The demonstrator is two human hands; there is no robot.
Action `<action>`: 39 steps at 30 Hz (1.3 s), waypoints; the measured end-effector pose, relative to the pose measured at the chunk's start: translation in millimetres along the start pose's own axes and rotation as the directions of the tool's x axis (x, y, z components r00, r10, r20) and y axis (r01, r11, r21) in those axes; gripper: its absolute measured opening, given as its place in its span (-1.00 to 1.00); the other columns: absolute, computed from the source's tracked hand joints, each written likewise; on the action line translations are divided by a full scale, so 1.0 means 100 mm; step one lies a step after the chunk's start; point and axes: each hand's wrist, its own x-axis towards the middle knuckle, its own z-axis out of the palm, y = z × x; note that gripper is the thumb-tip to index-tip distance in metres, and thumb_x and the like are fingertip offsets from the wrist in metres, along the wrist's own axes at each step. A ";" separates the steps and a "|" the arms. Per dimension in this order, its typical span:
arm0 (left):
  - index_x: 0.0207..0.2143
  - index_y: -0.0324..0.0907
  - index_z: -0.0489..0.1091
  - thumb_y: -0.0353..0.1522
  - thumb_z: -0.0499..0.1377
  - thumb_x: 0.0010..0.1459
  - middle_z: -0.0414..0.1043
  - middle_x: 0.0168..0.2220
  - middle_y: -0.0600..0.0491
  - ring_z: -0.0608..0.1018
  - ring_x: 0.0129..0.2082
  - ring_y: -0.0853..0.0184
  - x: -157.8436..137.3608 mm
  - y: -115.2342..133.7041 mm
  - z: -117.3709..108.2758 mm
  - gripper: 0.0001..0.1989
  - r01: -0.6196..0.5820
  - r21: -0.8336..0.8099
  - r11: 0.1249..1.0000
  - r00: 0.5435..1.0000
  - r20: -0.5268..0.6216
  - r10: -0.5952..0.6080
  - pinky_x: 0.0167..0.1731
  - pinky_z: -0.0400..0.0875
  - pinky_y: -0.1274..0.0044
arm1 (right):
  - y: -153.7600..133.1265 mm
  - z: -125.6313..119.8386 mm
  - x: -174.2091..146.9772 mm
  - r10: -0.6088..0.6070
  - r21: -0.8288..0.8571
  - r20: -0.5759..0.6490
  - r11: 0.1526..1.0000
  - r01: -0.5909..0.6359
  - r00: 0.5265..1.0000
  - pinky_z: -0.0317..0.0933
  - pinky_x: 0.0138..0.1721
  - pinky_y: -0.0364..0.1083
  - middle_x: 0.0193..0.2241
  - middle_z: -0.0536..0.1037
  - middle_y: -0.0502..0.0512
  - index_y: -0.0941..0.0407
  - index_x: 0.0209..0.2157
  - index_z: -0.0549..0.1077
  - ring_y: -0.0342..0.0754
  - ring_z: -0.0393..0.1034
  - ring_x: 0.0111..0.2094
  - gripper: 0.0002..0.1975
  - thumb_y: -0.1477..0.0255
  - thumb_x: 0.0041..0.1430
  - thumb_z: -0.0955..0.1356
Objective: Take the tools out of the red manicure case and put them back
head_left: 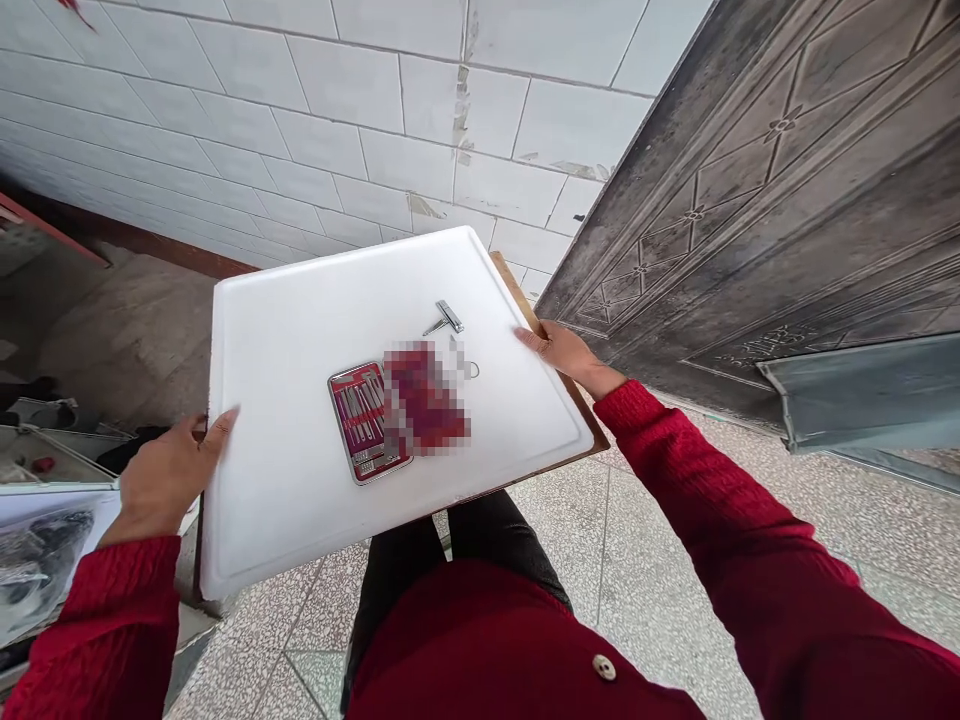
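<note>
Both of my hands grip a white board (pixel 300 320) by its opposite sides. My left hand (pixel 166 475) is closed on the left edge, thumb on top. On the right edge, my right hand (pixel 564 352) has its thumb over the rim and its fingers hidden underneath. A manicure set in an open case (pixel 369 420) lies near the board's middle, with slim metal tools in its red lining. Its other half is pixelated. Just beyond it rests a nail clipper (pixel 450 316), with a small metal ring (pixel 472 370) nearer my right hand.
A brown wooden edge (pixel 517 290) shows under the board's right side. White tiled wall (pixel 360 90) stands ahead, a dark patterned door (pixel 750 200) at right. Containers with a plastic bag (pixel 45 560) are at lower left, above a speckled floor (pixel 645 560).
</note>
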 end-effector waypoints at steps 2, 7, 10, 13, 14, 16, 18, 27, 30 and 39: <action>0.28 -0.23 0.43 0.23 -0.04 0.27 0.63 -0.03 -0.37 0.65 -0.07 -0.30 -0.11 0.18 -0.11 -0.13 0.026 0.072 0.997 0.998 -0.064 -0.021 -0.17 0.50 0.09 | -0.08 -0.04 -0.04 -0.068 -0.034 -0.143 0.997 0.064 0.987 0.34 0.05 0.11 0.10 0.55 0.40 0.18 0.17 0.48 0.24 0.47 0.05 -0.38 0.01 0.29 0.42; 0.13 -0.18 0.54 -0.14 -0.03 0.47 0.56 0.19 -0.13 0.55 0.21 0.08 -0.35 0.97 -0.13 -0.52 -0.655 -0.118 0.747 0.714 -0.419 0.560 0.22 0.40 0.31 | -0.66 0.03 -0.34 -0.377 0.102 -0.175 0.912 0.398 0.909 0.36 -0.05 0.01 -0.07 0.62 0.21 0.14 0.02 0.60 0.06 0.50 -0.16 -0.70 0.33 0.31 0.40; 0.02 -0.16 0.58 -0.25 -0.03 0.50 0.63 0.03 -0.11 0.60 0.08 0.12 -0.43 1.46 -0.04 -0.61 -0.876 -0.091 0.473 0.462 -0.436 0.772 0.15 0.45 0.29 | -1.05 0.23 -0.54 -0.524 0.218 -0.035 0.827 0.519 0.851 0.33 -0.15 -0.06 -0.24 0.63 0.09 0.09 -0.21 0.64 -0.02 0.47 -0.26 -0.87 0.43 0.30 0.40; -0.02 -0.14 0.57 -0.36 -0.03 0.50 0.62 -0.03 -0.10 0.60 0.03 0.13 -0.50 1.76 0.04 -0.65 -0.933 -0.019 0.360 0.325 -0.474 0.818 0.10 0.46 0.24 | -1.28 0.39 -0.65 -0.598 0.217 -0.010 0.781 0.586 0.801 0.28 -0.18 -0.08 -0.33 0.61 0.04 0.08 -0.30 0.65 -0.04 0.45 -0.28 -0.85 0.52 0.27 0.40; -0.03 -0.13 0.56 -0.38 -0.02 0.50 0.60 0.01 -0.11 0.58 0.07 0.12 -0.51 1.81 0.06 -0.67 -0.936 0.009 0.353 0.304 -0.489 0.818 0.11 0.46 0.23 | -1.32 0.42 -0.66 -0.611 0.189 -0.004 0.777 0.600 0.792 0.27 -0.18 -0.08 -0.34 0.60 0.04 0.08 -0.31 0.66 -0.03 0.46 -0.27 -0.84 0.54 0.26 0.40; -0.05 -0.15 0.56 -0.43 0.01 0.47 0.57 0.07 -0.15 0.54 0.15 0.08 -0.53 1.89 0.10 -0.69 -0.927 0.062 0.369 0.292 -0.499 0.816 0.14 0.45 0.18 | -1.37 0.46 -0.67 -0.616 0.108 0.021 0.785 0.610 0.788 0.25 -0.17 -0.08 -0.35 0.59 0.04 0.07 -0.32 0.67 -0.01 0.46 -0.24 -0.84 0.56 0.23 0.42; -0.10 -0.17 0.56 -0.47 0.04 0.44 0.56 0.08 -0.18 0.52 0.18 0.04 -0.54 1.93 0.14 -0.72 -0.914 0.101 0.394 0.301 -0.484 0.822 0.16 0.44 0.14 | -1.39 0.47 -0.65 -0.607 0.029 0.047 0.795 0.606 0.794 0.22 -0.17 -0.07 -0.35 0.58 0.06 0.06 -0.33 0.68 0.00 0.45 -0.23 -0.84 0.56 0.21 0.43; -0.24 -0.19 0.53 -0.52 0.08 0.41 0.60 -0.06 -0.12 0.59 0.07 0.09 -0.54 2.01 0.26 -0.76 -0.881 0.224 0.417 0.269 -0.488 0.830 0.10 0.51 0.22 | -1.31 0.57 -0.66 -0.648 0.015 0.004 0.762 0.647 0.762 0.16 -0.14 -0.05 -0.41 0.48 0.04 0.08 -0.38 0.65 -0.03 0.37 -0.28 -0.82 0.56 0.25 0.41; -0.18 -0.18 0.55 -0.50 0.07 0.44 0.61 -0.01 -0.11 0.58 0.12 0.10 -0.52 2.00 0.29 -0.76 -0.893 0.201 0.403 0.246 -0.534 0.809 0.11 0.51 0.23 | -1.28 0.60 -0.65 -0.641 0.080 -0.020 0.764 0.641 0.767 0.17 -0.13 -0.05 -0.40 0.48 0.04 0.07 -0.32 0.67 -0.02 0.37 -0.27 -0.82 0.56 0.25 0.40; -0.04 -0.15 0.56 -0.47 0.08 0.47 0.61 0.07 -0.10 0.57 0.18 0.12 -0.47 2.01 0.33 -0.75 -0.918 0.175 0.356 0.191 -0.591 0.784 0.17 0.48 0.23 | -1.27 0.57 -0.56 -0.611 0.366 0.058 0.749 0.553 0.789 0.14 -0.30 -0.13 -0.48 0.40 -0.10 0.09 -0.16 0.67 -0.13 0.28 -0.41 -0.76 0.62 0.17 0.43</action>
